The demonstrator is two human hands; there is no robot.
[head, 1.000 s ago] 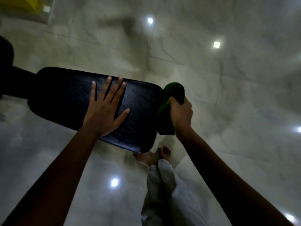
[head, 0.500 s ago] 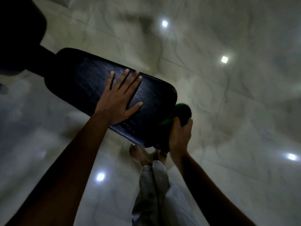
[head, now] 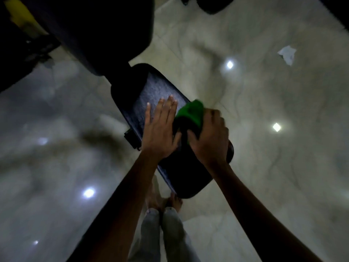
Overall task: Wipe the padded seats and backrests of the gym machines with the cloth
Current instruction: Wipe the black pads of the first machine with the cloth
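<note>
A black padded seat (head: 151,91) runs from the upper middle down toward my feet. My left hand (head: 159,129) lies flat on its top, fingers straight and together. Right beside it my right hand (head: 209,138) grips a bunched green cloth (head: 190,112) and holds it on the pad's right half. The cloth's lower part is in shadow under my fingers. A larger black backrest pad (head: 90,31) rises at the upper left, joining the seat's far end.
Glossy pale marble floor (head: 264,167) surrounds the seat, with bright ceiling-light reflections. A crumpled white scrap (head: 287,53) lies at the upper right. A yellow machine part (head: 18,14) shows top left, a dark object (head: 211,2) at the top edge. My bare feet (head: 164,201) stand just below the seat.
My right hand has brought the cloth from the seat's end edge up onto its top, beside my left hand. The view has swung, so the seat now runs lengthwise toward me.
</note>
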